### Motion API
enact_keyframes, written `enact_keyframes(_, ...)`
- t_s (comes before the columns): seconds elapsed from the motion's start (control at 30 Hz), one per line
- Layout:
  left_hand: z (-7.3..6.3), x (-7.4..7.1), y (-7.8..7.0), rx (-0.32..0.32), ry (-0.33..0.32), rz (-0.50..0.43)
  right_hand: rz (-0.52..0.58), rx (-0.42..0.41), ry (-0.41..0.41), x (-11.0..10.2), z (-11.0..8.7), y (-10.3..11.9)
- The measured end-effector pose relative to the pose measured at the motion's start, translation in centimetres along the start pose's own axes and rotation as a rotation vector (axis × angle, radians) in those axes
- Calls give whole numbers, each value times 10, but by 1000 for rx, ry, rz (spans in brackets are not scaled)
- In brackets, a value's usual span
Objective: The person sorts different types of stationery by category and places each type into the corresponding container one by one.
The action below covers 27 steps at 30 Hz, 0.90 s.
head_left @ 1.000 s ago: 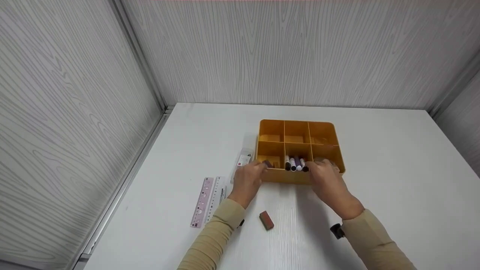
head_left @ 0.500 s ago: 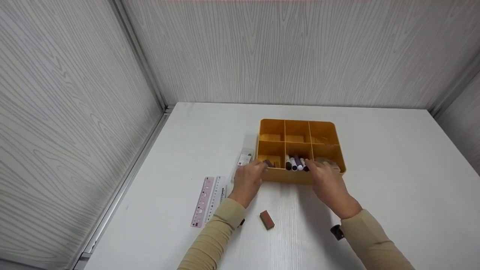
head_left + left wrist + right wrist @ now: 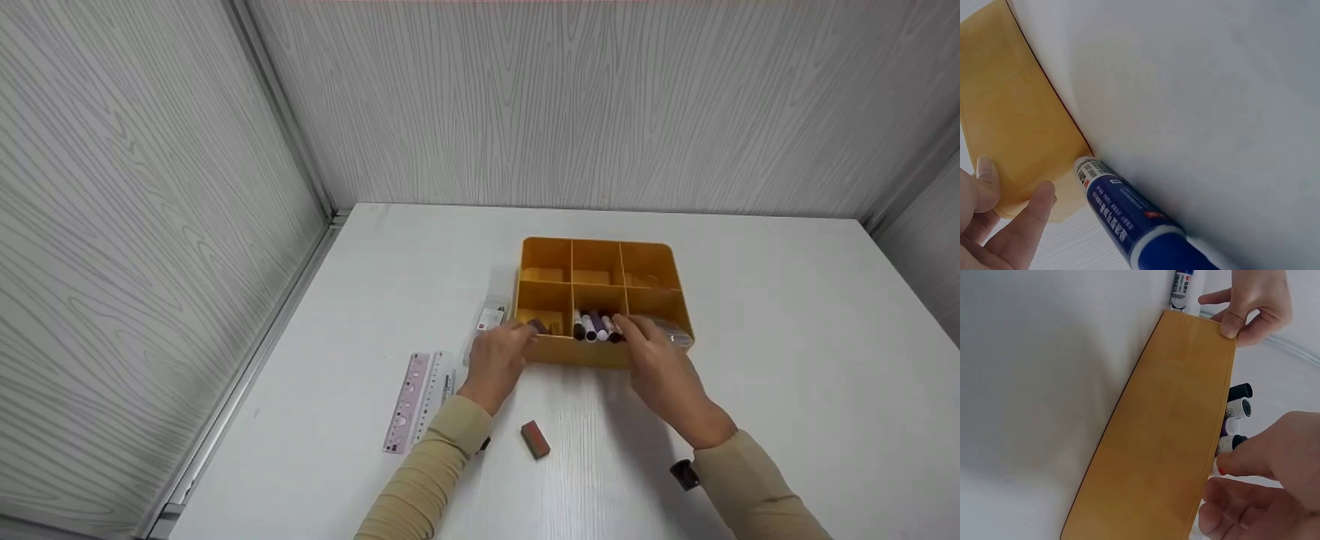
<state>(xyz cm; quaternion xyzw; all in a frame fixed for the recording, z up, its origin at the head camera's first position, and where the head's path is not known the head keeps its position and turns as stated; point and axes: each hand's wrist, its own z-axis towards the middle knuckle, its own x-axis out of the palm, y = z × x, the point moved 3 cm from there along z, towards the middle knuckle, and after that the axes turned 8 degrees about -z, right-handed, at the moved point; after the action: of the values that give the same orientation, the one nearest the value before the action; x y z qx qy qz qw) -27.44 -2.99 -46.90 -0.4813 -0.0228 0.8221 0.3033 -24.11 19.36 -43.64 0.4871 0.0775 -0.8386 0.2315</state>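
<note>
A yellow six-compartment organizer box (image 3: 577,352) sits on the table. My left hand (image 3: 499,360) grips its front left corner, thumb on the outer wall. My right hand (image 3: 664,371) is at the front rim toward the right, thumb and fingers apart; in the right wrist view its thumb overlaps the red end of a marker (image 3: 1220,467), contact unclear. Several capped markers (image 3: 596,328) lie in the front middle compartment. A clear case (image 3: 677,334) lies in the front right one, partly behind my right hand. Small dark pieces (image 3: 538,326) lie in the front left compartment.
Left of the box lies a clear case with a white label (image 3: 491,319). A blue marker (image 3: 1123,216) shows beside the box. Further left are a pink ruler (image 3: 406,405) and a clear ruler (image 3: 431,394). A reddish-brown block (image 3: 535,440) lies in front.
My right hand has drawn back slightly to the right and its fingers have loosened, so more of the clear case shows. The left hand stays on the box corner.
</note>
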Motion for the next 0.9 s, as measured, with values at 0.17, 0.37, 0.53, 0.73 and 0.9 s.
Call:
enact_keyframes(0.17,0,0,-1,2,-11,11,90,57,-155,-11,-5,-17)
enact_keyframes(0.37,-1,1,0,-10,4,3,154,264,-122,-14,-20,-49)
enact_keyframes(0.53,-1,1,1,-9,7,-21,213,360,23,-5,-32,-63)
enact_keyframes(0.73,-1,0,0,3,-4,-17,263,404,137,2,-33,-67)
enact_keyframes(0.9,0,0,-1,-2,7,-17,278,389,119,4,-33,-67)
